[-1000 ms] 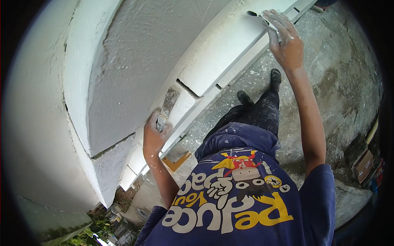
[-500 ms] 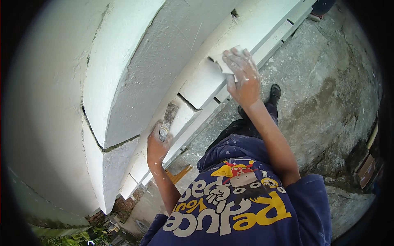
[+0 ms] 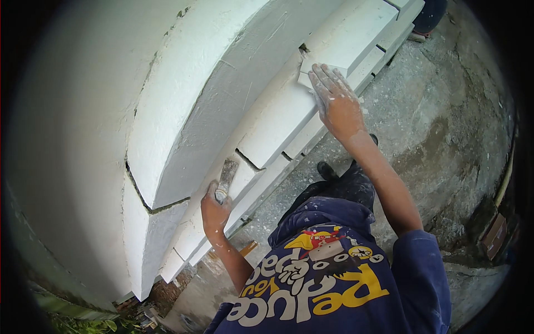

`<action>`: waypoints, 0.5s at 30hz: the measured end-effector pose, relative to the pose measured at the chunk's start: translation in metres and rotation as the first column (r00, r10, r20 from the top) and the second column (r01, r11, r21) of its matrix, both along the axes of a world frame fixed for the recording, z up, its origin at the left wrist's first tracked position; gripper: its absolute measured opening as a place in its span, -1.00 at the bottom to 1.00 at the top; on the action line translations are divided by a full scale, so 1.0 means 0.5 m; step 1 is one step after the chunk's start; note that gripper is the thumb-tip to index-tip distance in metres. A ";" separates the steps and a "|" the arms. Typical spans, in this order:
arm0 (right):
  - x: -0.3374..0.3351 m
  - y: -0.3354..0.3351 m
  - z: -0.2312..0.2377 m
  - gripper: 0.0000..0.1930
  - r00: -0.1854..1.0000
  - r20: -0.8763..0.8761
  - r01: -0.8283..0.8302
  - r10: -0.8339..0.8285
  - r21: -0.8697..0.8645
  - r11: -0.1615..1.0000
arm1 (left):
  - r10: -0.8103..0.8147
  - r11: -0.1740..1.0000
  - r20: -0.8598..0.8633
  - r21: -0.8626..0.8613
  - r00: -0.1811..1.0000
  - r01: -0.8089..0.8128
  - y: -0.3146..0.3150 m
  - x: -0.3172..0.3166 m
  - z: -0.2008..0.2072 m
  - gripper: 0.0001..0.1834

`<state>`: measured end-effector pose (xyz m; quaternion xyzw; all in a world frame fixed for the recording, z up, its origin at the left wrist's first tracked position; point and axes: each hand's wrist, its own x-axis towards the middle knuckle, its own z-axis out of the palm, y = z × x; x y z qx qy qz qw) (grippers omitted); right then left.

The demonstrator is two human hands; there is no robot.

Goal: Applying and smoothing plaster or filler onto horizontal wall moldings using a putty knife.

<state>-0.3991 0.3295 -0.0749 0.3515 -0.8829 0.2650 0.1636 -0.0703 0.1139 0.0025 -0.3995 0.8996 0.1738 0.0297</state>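
Note:
My left hand is closed round the handle of a putty knife. Its metal blade, smeared with dried plaster, points up along the white ledge. My right hand, powdered white, lies with stretched fingers against the ledge's edge farther along. Under its fingertips shows the corner of a white sheet, perhaps sandpaper, pressed to the surface; most of it is hidden. The stepped white ledge has dark open gaps across it, one between my two hands.
A large white curved moulding with a long crack rises on the left. Stained concrete floor spreads to the right, where a brown box lies. A dark round container stands at the top beside the ledge.
My right hand has shifted along the ledge, slightly right and down in view, its fingers now flatter, covering more of the sheet. The view has shifted; the left hand keeps the putty knife.

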 end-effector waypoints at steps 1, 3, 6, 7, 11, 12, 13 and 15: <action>-0.009 0.017 0.003 -0.56 0.991 -0.016 -0.131 0.131 -0.005 0.991 | 0.043 0.998 0.027 -0.038 0.999 -0.042 0.004 0.001 -0.002 -0.39; -0.080 0.052 0.027 -0.60 0.978 -0.005 -0.209 0.209 0.031 0.977 | 0.016 0.997 -0.006 -0.071 1.000 -0.017 -0.006 0.022 -0.017 -0.41; -0.195 0.097 0.029 -0.63 0.987 -0.032 -0.154 0.160 0.153 0.976 | 0.017 0.996 -0.003 -0.088 1.000 -0.017 0.009 -0.002 -0.001 -0.44; -0.227 0.120 0.025 -0.62 0.994 -0.050 -0.084 0.093 0.170 0.982 | 0.046 0.996 0.031 -0.076 0.998 -0.043 0.014 -0.014 0.007 -0.45; -0.178 0.125 0.007 -0.55 0.954 -0.086 -0.273 0.286 0.133 0.953 | 0.095 0.992 0.040 -0.081 0.995 -0.092 0.032 -0.032 0.016 -0.47; -0.155 0.125 0.017 -0.55 0.950 -0.093 -0.285 0.299 0.137 0.949 | 0.001 0.984 -0.085 -0.177 0.996 -0.016 0.015 0.007 -0.020 -0.51; -0.132 0.127 0.020 -0.52 0.933 -0.035 -0.348 0.357 0.149 0.925 | 0.014 0.985 -0.090 -0.171 0.996 -0.029 0.030 -0.008 -0.008 -0.51; -0.120 0.149 0.027 -0.49 0.905 0.018 -0.422 0.425 0.160 0.892 | 0.098 0.984 0.038 0.145 0.994 -0.103 0.071 -0.050 0.042 -0.53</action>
